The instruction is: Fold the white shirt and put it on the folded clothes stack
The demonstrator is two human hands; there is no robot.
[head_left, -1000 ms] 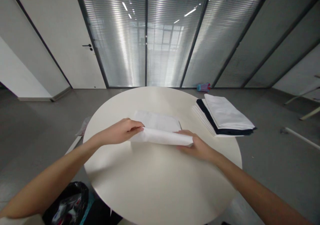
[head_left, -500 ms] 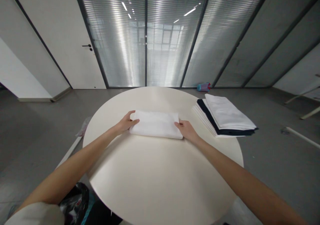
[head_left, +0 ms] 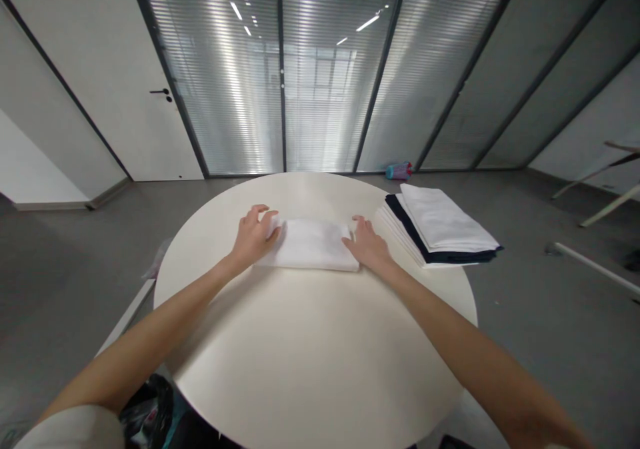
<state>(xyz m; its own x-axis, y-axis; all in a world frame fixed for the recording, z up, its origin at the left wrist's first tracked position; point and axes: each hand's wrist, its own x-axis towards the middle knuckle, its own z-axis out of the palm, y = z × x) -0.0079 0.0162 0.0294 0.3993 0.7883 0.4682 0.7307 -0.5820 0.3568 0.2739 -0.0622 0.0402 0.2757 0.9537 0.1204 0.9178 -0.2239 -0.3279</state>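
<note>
A white folded cloth (head_left: 313, 244) lies flat in a long rectangle on the round white table (head_left: 320, 342). At its left end is my left hand (head_left: 253, 236), fingers apart and curved, hovering over or lightly touching the corner; I cannot tell which. My right hand (head_left: 369, 242) rests by the right end with its fingers spread, the thumb close to the cloth's edge. Neither hand grips the fabric. To the right, a stack of folded cloths (head_left: 443, 221), white with a dark navy layer between, overhangs the table's edge slightly.
Beyond the table, a blue and pink cylindrical object (head_left: 399, 171) lies on the floor by the glass partition (head_left: 320, 102). A black plastic bag (head_left: 149, 409) is below the table at lower left. Pale furniture legs (head_left: 595, 272) stand on the right.
Both hands have let go of the folded cloth's ends and their fingers have opened. My left hand has lifted a little. The whole view has shifted slightly.
</note>
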